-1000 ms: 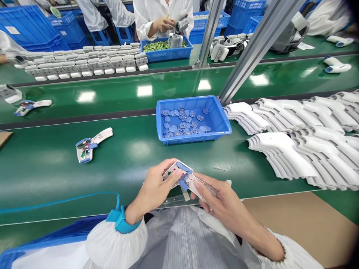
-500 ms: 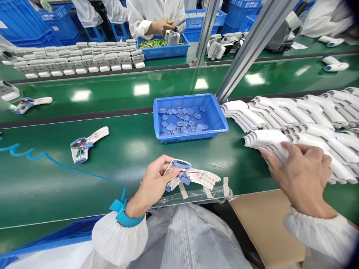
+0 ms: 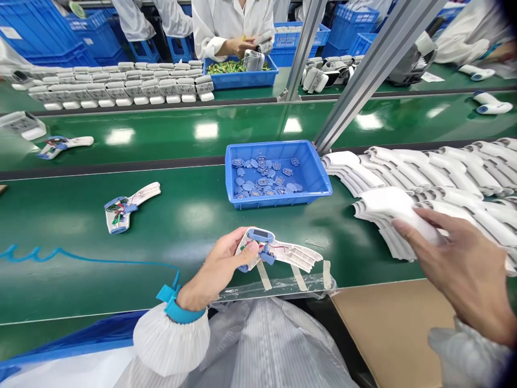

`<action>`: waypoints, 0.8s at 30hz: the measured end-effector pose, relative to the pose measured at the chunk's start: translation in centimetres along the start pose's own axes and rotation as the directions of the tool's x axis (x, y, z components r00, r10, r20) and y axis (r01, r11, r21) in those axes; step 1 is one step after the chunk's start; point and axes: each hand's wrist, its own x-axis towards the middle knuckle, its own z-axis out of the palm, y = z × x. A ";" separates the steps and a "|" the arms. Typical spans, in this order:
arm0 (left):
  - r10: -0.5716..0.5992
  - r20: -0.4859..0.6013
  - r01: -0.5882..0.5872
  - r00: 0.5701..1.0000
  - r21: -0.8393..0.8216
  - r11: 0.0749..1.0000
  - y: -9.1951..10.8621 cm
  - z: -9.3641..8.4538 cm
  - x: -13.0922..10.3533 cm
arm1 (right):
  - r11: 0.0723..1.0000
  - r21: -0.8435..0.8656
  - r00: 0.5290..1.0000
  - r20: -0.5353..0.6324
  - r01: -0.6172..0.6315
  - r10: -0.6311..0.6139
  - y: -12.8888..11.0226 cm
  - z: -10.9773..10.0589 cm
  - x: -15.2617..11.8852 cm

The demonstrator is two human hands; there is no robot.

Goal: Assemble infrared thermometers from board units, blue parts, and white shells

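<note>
My left hand (image 3: 220,264) grips an opened thermometer-gun half (image 3: 278,252), a white shell with blue parts and thin red wires inside, held just above the bench's front edge. The thumb presses on its blue inner part. On the right, my right hand (image 3: 460,258) is closed around a white shell half (image 3: 398,210), lifted a little above the nested stack of like shells (image 3: 383,231). A blue bin (image 3: 278,202) with small blue and grey pieces stands between and beyond my hands. A second opened half with circuitry (image 3: 121,213) lies to the left on the green bench.
Rows of white shells (image 3: 452,167) fill the right side. A slanted metal post (image 3: 363,81) rises behind the bin. My blue wrist strap (image 3: 181,310) trails a coiled cord (image 3: 81,257) leftward. Across the conveyor (image 3: 250,124), a co-worker (image 3: 232,32) handles grey-white units over another blue bin.
My right hand has raised a white shell off the stack. The left hand keeps its hold on the opened half. Parts on the far conveyor have shifted right, and the view has tilted slightly.
</note>
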 end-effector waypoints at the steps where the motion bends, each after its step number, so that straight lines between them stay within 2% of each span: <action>1: -0.012 -0.019 0.012 1.000 -0.030 0.999 0.0 0.0 0.1 | 0.998 -0.051 0.999 -0.014 -0.046 0.045 -2.0 -0.3 -0.4; 4: -0.067 -0.086 0.058 0.994 -0.100 0.993 0.1 0.2 0.6 | 0.996 0.035 0.996 0.017 0.082 -0.083 -7.7 -0.4 -1.8; 6: -0.091 -0.112 0.078 0.989 -0.114 0.990 0.1 0.3 0.9 | 0.981 0.092 0.984 0.021 0.173 -0.176 -10.4 -0.2 -2.5; 8: -0.096 -0.127 0.081 0.987 -0.119 0.990 0.2 0.4 1.1 | 0.955 0.105 0.961 -0.003 0.276 -0.278 -12.2 0.3 -3.0; 11: -0.071 -0.159 0.053 0.985 -0.110 0.993 0.0 0.4 1.0 | 0.895 0.092 0.899 -0.005 0.437 -0.439 -14.2 1.0 -3.5; 15: 0.011 -0.157 -0.012 0.988 -0.004 1.000 -0.3 0.4 0.8 | 0.846 0.084 0.847 0.042 0.526 -0.530 -16.6 2.0 -4.0; 18: 0.058 -0.154 -0.043 0.986 0.099 0.994 -0.6 0.3 0.7 | 0.865 0.144 0.857 0.130 0.481 -0.499 -17.3 3.1 -4.0; 20: 0.104 -0.138 -0.080 0.985 0.170 0.982 -0.8 0.2 0.6 | 0.902 0.264 0.862 0.297 0.340 -0.412 -17.2 3.6 -3.7; 22: 0.154 -0.092 -0.128 0.984 0.239 0.963 -0.9 0.1 0.4 | 0.911 0.390 0.814 0.481 0.134 -0.326 -16.8 3.7 -3.0; 24: 0.174 -0.045 -0.151 0.984 0.317 0.936 -0.8 0.0 0.2 | 0.867 0.497 0.754 0.583 -0.037 -0.302 -16.5 3.4 -2.3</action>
